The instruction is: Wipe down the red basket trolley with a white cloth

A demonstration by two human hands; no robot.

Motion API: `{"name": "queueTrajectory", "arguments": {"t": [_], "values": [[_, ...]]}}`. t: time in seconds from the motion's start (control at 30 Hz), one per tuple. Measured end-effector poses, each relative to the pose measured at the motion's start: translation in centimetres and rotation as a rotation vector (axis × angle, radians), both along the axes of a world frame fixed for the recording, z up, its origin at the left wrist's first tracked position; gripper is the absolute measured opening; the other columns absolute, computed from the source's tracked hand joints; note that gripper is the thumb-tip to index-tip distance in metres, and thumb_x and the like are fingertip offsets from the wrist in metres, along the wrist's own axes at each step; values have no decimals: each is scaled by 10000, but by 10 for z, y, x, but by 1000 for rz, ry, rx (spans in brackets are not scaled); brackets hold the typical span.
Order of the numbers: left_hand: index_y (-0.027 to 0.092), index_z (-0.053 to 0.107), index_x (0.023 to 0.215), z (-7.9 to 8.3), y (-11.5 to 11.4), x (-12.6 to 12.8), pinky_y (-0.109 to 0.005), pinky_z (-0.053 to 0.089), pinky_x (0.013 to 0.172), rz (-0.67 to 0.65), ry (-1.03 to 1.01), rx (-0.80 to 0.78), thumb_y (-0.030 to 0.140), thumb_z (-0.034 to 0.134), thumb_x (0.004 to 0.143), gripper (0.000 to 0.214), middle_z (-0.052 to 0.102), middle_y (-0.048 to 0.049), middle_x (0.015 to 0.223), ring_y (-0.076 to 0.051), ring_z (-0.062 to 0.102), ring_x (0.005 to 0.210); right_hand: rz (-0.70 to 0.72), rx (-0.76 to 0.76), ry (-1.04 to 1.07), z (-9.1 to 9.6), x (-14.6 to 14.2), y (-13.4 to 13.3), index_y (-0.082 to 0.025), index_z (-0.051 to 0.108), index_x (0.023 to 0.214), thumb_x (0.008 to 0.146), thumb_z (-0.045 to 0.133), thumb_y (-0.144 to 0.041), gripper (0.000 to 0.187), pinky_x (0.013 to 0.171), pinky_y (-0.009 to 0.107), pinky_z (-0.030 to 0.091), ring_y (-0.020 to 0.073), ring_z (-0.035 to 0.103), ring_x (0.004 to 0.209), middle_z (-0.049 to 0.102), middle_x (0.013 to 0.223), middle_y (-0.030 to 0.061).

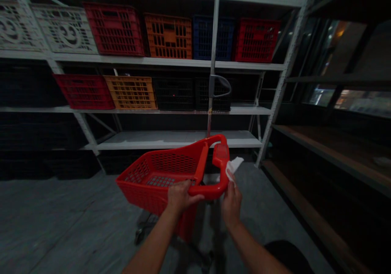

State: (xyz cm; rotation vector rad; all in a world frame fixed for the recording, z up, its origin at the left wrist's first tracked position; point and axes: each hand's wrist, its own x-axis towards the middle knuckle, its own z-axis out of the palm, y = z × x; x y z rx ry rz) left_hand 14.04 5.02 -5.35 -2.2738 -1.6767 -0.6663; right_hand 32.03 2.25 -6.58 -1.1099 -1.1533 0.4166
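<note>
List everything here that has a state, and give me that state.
Red cart: upright on the floor.
White cloth: crumpled, against the cart's handle.
Left hand: closed over the cart's edge.
Right hand: fingers pinching the cloth.
Metal pole: upright.
Upper orange crate: upright on the white rack.

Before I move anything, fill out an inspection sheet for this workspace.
Surface: grey floor, under the cart.
Job's things: red cart; white cloth at its handle.
Clutter: pole rising by the handle's far end; whether attached, cannot tell.
Hands: left hand on the handle's near end; right hand holds the cloth against the handle.
Cables: nothing seen.
Surroundings: white shelving bearing plastic crates; darker shelves at right; dim light.
</note>
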Motion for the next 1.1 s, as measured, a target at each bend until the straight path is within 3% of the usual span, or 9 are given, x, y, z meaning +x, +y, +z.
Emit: {"name": "queueTrajectory", "arguments": {"t": [0.1,0.23,0.37,0.5,0.57,0.7,0.77,0.9,1.1], "values": [[178,619,782,0,4,1,-279,419,630,4,4,10,735,350,672,628,677,-99,722,-234,635,728,14,-41,-22,-21,-18,-31,-203,364,1328,917,211,-384,474,1055,397,258,186,281,1297,374,1374,55],[181,633,804,-2,4,-3,-280,430,634,-33,-47,45,757,336,658,664,671,-91,698,-226,632,717,28,-16,-30,-24,-26,-30,-198,344,1340,908,235,-394,487,1052,409,260,200,236,1315,321,1404,62],[189,632,752,-7,-1,-18,-275,440,628,-119,-124,94,811,318,605,712,655,-74,665,-205,621,668,31,-3,54,0,-10,6,-150,324,1350,910,191,-374,512,1027,390,302,200,341,1264,387,1364,95],[194,622,705,-9,-11,-41,-295,449,646,-179,-159,76,847,263,572,756,636,-72,654,-204,604,657,115,25,18,24,18,55,-110,442,1274,893,236,-354,497,998,376,340,207,438,1192,463,1304,116],[203,618,692,-8,-16,-52,-312,451,675,-193,-168,22,862,197,561,793,631,-72,661,-207,595,672,123,26,-126,35,31,79,-123,516,1212,884,271,-330,458,1002,380,331,211,419,1207,494,1278,105],[208,618,727,-3,-19,-73,-337,442,764,-235,-226,-87,789,39,649,824,640,-86,739,-217,578,764,134,-112,-716,64,49,114,-190,607,1099,896,284,-290,394,993,378,321,205,434,1188,578,1183,66],[205,616,746,5,-18,-82,-331,443,777,-253,-252,-145,715,39,717,771,643,-82,760,-211,572,786,186,-149,-898,78,52,121,-201,635,1043,904,298,-308,380,960,353,347,195,521,1084,629,1093,55],[192,620,792,38,-22,-84,-301,436,830,-256,-335,-206,507,78,842,629,653,-59,874,-182,574,878,219,-151,-1018,92,48,122,-185,679,920,902,329,-363,393,932,326,353,199,572,981,672,975,68],[192,561,1041,86,-60,-19,-326,450,784,34,-183,-202,601,323,787,537,648,-88,981,-220,600,895,95,-174,-1056,88,24,110,-173,676,900,905,297,-386,434,837,317,397,223,595,917,678,919,106]]}}
